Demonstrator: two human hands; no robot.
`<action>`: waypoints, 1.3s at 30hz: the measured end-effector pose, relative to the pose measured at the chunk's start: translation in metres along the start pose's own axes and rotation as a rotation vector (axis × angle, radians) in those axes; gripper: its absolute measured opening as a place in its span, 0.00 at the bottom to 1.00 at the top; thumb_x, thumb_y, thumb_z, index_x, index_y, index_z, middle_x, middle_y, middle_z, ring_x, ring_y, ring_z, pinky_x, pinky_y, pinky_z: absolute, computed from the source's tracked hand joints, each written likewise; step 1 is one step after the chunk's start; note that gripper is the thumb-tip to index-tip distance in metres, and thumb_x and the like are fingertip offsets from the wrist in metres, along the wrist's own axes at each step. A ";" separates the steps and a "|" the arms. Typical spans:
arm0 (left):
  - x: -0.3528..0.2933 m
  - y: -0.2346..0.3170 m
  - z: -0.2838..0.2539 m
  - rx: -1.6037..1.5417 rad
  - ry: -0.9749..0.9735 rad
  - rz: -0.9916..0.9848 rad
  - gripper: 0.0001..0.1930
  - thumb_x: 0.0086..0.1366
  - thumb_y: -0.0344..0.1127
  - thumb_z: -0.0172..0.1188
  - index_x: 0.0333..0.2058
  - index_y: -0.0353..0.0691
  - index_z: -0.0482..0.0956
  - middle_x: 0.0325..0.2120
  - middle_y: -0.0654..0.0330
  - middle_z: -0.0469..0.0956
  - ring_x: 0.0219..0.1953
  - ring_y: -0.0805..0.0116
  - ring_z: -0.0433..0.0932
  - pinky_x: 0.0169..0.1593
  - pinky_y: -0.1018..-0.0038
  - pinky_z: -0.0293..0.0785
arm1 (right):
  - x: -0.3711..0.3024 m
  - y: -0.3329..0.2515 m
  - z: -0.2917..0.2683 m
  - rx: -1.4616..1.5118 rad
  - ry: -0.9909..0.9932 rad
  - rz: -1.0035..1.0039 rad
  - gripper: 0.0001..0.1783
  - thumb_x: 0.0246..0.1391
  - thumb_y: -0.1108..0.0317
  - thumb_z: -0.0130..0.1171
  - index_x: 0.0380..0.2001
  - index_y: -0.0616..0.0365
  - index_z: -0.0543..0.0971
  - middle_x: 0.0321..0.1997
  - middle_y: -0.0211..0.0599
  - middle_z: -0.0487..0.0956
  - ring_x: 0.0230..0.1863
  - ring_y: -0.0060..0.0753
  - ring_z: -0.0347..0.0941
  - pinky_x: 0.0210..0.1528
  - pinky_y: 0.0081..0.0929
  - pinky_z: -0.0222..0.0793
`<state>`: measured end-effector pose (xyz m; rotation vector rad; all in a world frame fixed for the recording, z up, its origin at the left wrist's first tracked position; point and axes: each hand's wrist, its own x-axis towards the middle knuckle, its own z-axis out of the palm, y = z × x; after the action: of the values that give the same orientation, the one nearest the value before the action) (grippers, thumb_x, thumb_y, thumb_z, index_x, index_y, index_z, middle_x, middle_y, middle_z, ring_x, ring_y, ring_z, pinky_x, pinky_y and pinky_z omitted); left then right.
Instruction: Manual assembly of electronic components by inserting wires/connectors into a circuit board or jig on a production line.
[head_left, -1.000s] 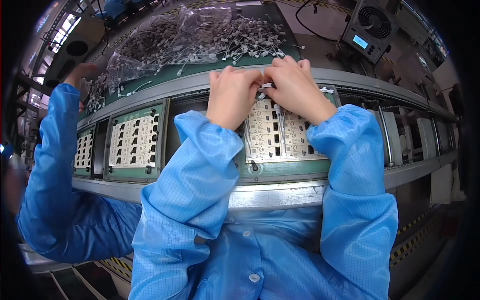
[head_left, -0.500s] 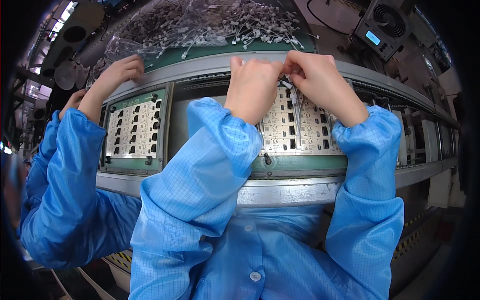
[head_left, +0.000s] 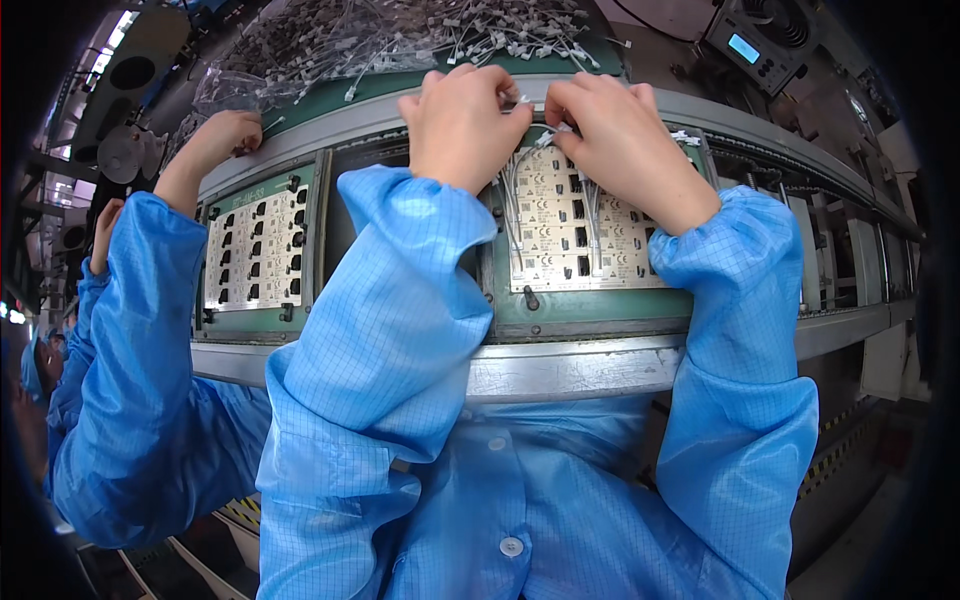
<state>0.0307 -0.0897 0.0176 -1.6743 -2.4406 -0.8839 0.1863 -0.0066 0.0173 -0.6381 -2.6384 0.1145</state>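
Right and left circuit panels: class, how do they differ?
White cables lie across the right panel; none show on the left panel. The person's right hand partly covers the right panel; no hand covers the left panel. Both are pale with black parts, on green carriers.

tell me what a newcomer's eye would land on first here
Probably the left hand and right hand, near the picture's middle, with white-plugged cables at their fingertips above a pale board panel. Beyond the far metal rail, a big tangled cable heap stands out. At the left, a co-worker's hand hovers near a second panel.
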 end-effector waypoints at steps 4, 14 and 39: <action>0.003 -0.004 0.011 -0.084 -0.041 0.033 0.08 0.57 0.40 0.62 0.34 0.48 0.86 0.33 0.62 0.83 0.45 0.55 0.76 0.50 0.56 0.64 | 0.001 0.003 0.002 -0.002 -0.005 0.029 0.07 0.51 0.70 0.61 0.34 0.54 0.75 0.33 0.33 0.77 0.42 0.40 0.73 0.49 0.39 0.57; -0.004 -0.008 0.003 0.029 0.021 0.391 0.07 0.59 0.35 0.60 0.32 0.50 0.87 0.31 0.64 0.84 0.42 0.57 0.76 0.50 0.58 0.65 | 0.007 0.000 -0.003 0.074 -0.082 0.130 0.10 0.53 0.69 0.60 0.39 0.55 0.77 0.33 0.41 0.83 0.42 0.46 0.79 0.47 0.47 0.60; 0.001 -0.018 0.012 0.001 -0.153 0.352 0.12 0.55 0.29 0.59 0.34 0.51 0.88 0.36 0.60 0.82 0.46 0.54 0.75 0.49 0.57 0.68 | 0.009 0.003 -0.001 0.330 -0.059 0.071 0.08 0.52 0.71 0.61 0.36 0.60 0.78 0.27 0.39 0.80 0.28 0.33 0.76 0.35 0.30 0.71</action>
<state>0.0181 -0.0875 0.0001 -2.1513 -2.1232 -0.7297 0.1808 0.0006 0.0212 -0.6212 -2.5681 0.5839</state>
